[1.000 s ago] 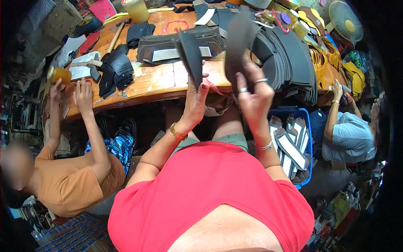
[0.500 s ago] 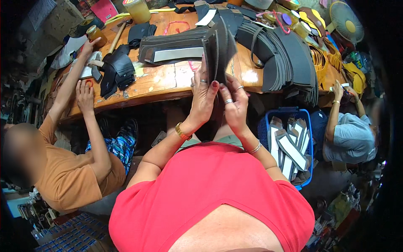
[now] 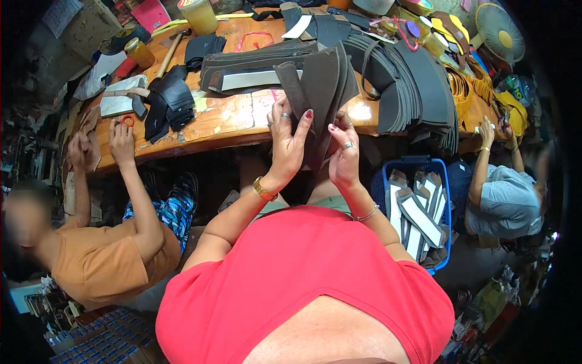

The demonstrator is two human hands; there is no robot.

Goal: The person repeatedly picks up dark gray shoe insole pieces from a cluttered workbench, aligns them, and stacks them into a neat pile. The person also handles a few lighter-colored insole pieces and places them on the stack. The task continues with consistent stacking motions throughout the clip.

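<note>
Several dark brown, flat leather-like pieces (image 3: pixel 319 88) are held up in front of me, fanned apart at the top. My left hand (image 3: pixel 287 142) is closed on their left side, its thumb lying across the near face. At their right edge, my right hand (image 3: pixel 344 161) grips with thumb and fingers; the fingertips are partly hidden behind the pieces. Just beyond lies a pile of long dark strips (image 3: pixel 257 60) on the wooden table, with a white strip (image 3: pixel 251 79) along its near side. To the right, a curved, fanned stack of dark grey pieces (image 3: pixel 403 85) reaches over the table edge.
A blue basket (image 3: pixel 380 188) of white-and-dark strips stands by my right side. On the table (image 3: pixel 236 118) are a hammer (image 3: pixel 169 54), black pieces (image 3: pixel 170 103) and a jar (image 3: pixel 140 53). Co-workers sit at the left, in an orange shirt (image 3: pixel 103 261), and at the right.
The pieces in my hands have turned broad side toward me and fanned out. My right hand has shifted slightly downward. The left co-worker's far hand has left the jar and drawn back.
</note>
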